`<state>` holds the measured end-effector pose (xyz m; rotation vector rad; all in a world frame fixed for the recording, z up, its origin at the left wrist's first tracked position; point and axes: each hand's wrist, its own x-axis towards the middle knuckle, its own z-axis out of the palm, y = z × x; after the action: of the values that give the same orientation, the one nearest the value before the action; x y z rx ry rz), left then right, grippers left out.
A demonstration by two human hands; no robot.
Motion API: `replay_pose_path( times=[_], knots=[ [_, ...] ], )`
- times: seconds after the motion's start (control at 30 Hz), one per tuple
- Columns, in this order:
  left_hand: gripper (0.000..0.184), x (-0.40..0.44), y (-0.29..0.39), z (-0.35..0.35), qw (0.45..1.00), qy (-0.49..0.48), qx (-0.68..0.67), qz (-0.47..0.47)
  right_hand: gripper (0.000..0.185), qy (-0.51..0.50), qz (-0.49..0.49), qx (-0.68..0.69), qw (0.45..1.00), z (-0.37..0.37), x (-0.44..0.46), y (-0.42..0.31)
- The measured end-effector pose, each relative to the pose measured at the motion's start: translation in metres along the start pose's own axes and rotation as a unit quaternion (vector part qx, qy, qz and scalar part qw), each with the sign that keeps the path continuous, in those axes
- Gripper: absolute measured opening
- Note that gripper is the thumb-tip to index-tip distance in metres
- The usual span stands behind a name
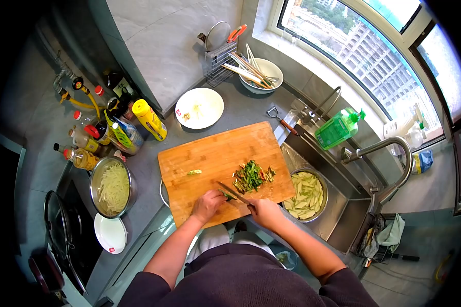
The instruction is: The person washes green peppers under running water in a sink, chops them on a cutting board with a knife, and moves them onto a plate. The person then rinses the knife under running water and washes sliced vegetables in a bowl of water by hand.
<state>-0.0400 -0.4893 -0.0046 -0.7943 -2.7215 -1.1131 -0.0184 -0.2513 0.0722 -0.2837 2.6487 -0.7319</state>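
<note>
A wooden cutting board (pixel 205 158) lies tilted across the counter and the sink's edge. My right hand (pixel 266 213) is closed around the handle of a knife (pixel 233 191), whose blade points left across the lower board. Close to the blade, my left hand (pixel 208 205) has its fingers bent together on a small piece of green vegetable (pixel 228 196), mostly hidden by the fingers and knife. Beyond the blade sits a heap of chopped green vegetable (pixel 249 176) with reddish bits. One pale green scrap (pixel 194 172) lies apart on the board's left half.
Right of the board, a bowl of pale green slices (pixel 305 194) stands in the sink (pixel 338 217). To the left are a metal bowl of shreds (pixel 112 187), a white plate (pixel 110 233) and several bottles (pixel 87 138). Another plate (pixel 215 105) and a peeler (pixel 283 121) lie behind.
</note>
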Motion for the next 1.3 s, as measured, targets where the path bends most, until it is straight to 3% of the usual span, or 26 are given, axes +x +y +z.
replay_pose_path(
  times=[0.57,0.67,0.8,0.9,1.0,1.1,1.3],
  knots=[
    [0.008,-0.018,-0.016,0.019,0.997,0.033,0.063,-0.029,0.014,-0.05,0.003,-0.11,0.993,0.019,0.005,-0.026],
    [0.01,-0.016,-0.012,0.014,0.997,0.016,0.074,-0.024,0.018,-0.018,-0.008,-0.113,0.993,0.042,0.016,-0.018],
    [0.016,-0.015,-0.005,0.007,0.998,-0.012,0.059,-0.032,0.016,0.011,0.0,-0.05,0.999,0.046,0.028,-0.019],
    [0.021,-0.012,0.003,0.002,0.999,0.041,0.011,0.011,0.015,0.049,0.026,0.055,0.997,0.038,0.03,-0.006],
    [0.021,-0.015,0.002,0.004,0.999,0.036,-0.008,-0.034,0.018,0.075,0.032,0.127,0.988,0.024,0.026,0.001],
    [0.017,-0.013,0.003,0.007,0.997,0.066,-0.007,-0.045,0.018,0.001,-0.006,0.021,1.0,0.004,0.012,-0.006],
    [0.004,-0.008,0.001,-0.003,0.996,0.055,0.065,-0.003,0.014,-0.029,-0.019,-0.124,0.992,0.011,0.0,-0.013]
  ],
)
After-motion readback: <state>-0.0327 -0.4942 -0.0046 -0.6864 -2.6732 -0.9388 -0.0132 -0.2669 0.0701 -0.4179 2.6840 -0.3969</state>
